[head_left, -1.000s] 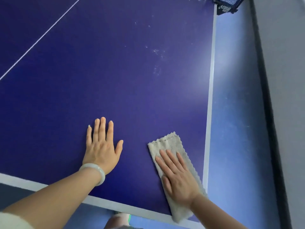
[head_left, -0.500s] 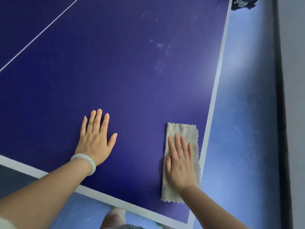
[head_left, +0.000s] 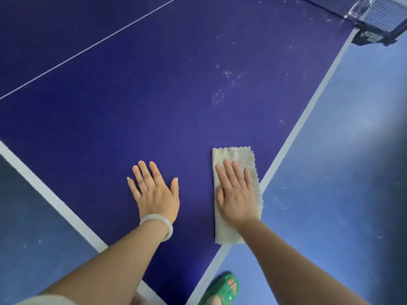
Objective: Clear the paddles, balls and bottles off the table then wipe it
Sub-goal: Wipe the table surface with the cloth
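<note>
Cloth [head_left: 234,155] has slid with the right hand [head_left: 236,194] toward the side edge of the table [head_left: 132,95] since half a second ago, and its right border now meets the white sideline. Head view: right hand flat on the cloth, fingers straight and close together, with cloth showing beyond the fingertips and behind the wrist. Left hand [head_left: 154,194] lies flat on bare table just left of it, fingers spread, pale bracelet [head_left: 159,225] at the wrist. White specks [head_left: 229,73] lie further up, toward the net [head_left: 378,9].
</note>
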A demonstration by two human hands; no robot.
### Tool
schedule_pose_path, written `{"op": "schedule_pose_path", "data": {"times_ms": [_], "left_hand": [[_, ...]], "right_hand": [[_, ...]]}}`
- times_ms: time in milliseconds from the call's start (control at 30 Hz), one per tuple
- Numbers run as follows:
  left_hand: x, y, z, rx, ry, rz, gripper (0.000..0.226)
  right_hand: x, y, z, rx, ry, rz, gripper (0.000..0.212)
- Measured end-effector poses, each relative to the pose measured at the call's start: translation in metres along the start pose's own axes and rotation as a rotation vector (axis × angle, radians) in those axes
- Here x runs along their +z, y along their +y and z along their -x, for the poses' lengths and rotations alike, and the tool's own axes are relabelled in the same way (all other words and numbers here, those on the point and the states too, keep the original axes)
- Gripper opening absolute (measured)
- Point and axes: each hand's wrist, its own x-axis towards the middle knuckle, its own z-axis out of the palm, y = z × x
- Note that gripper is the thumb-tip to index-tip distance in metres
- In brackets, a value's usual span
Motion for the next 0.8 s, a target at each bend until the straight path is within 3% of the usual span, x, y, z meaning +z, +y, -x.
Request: {"op": "schedule_pose_path", "data": {"times_ms": [100, 200, 267, 333, 400, 467, 600, 667, 800], "left_hand": [[0.005, 0.002, -0.001, -0.023, 0.050, -0.028, 0.081], [0.008, 0.003, 0.000, -0.024, 0.074, -0.020, 0.080], [0.009, 0.003, 0.000, -0.032, 0.081, -0.028, 0.078], [0.009, 0.004, -0.001, -0.047, 0.081, -0.027, 0.078], [0.009, 0.004, -0.001, -0.049, 0.091, -0.021, 0.078], [0.009, 0.004, -0.002, -0.050, 0.095, -0.025, 0.077], [0.012, 0.002, -0.002, -0.043, 0.115, -0.021, 0.076], [0.012, 0.002, -0.003, -0.043, 0.130, -0.015, 0.075], [0.013, 0.002, -0.002, -0.042, 0.141, -0.003, 0.074]], "right_hand": [[0.002, -0.009, 0.000, 0.079, 0.035, -0.018, 0.061], [0.005, -0.018, 0.019, -0.201, -0.021, -0.033, 0.060], [0.002, 0.001, 0.021, -0.439, -0.048, -0.041, 0.059], [-0.002, 0.034, 0.006, -0.557, -0.052, -0.016, 0.058], [-0.006, 0.064, -0.021, -0.494, -0.025, 0.026, 0.058], [-0.014, 0.082, -0.052, -0.301, -0.010, 0.028, 0.059], [-0.012, 0.048, -0.068, 0.022, 0.005, -0.018, 0.064], [-0.007, 0.014, -0.052, -0.084, 0.014, -0.040, 0.062], [-0.004, -0.003, -0.023, -0.525, -0.072, -0.009, 0.058]]}}
